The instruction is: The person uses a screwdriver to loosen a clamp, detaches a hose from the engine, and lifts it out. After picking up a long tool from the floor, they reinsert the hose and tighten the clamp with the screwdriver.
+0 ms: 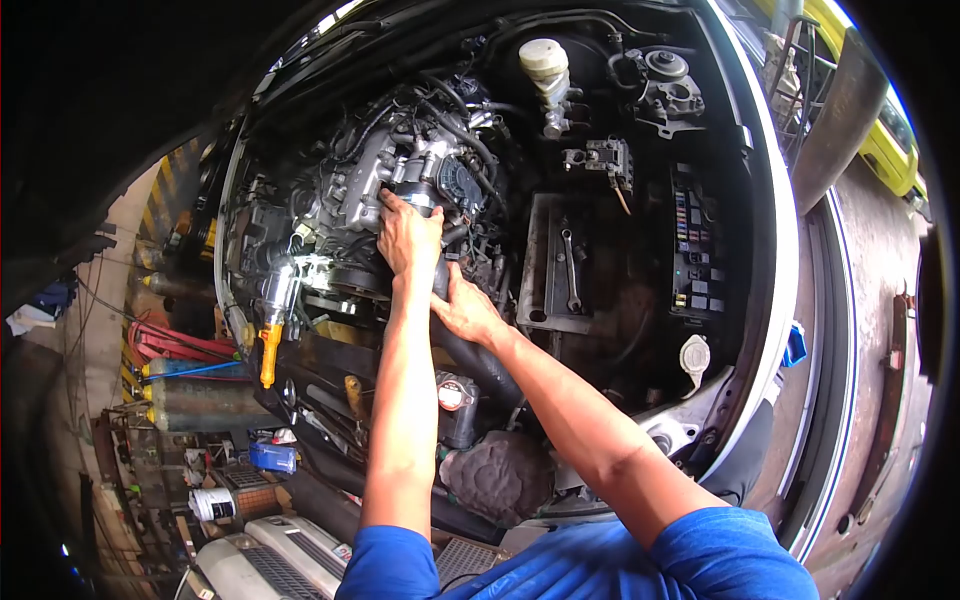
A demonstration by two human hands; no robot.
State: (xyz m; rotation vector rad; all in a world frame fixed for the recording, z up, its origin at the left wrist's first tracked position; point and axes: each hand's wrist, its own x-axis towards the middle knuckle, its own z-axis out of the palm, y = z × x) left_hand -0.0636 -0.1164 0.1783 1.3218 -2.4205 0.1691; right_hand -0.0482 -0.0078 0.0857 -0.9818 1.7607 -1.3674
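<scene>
The left hand [408, 238] is closed around the top end of a fat black hose [470, 355], right where the hose meets the metal engine part [395, 165]; the fingers wrap the end, so it looks like the hand keeps that end in its place on the round opening; the right hand [466, 312] lies lower down on the same hose, just below the left hand, palm pressed on it and fingers curled round its side, so it seems to steady the bend; the hose runs on from under the right hand, down toward the person; just below the right hand sits a round cap with a red label [452, 394]; to the right of both hands, well apart, a wrench [571, 268] lies flat on a tray in the engine bay, likely put there to stay within easy reach; a yellow-tipped tool [269, 352] hangs to the left of the left hand
</scene>
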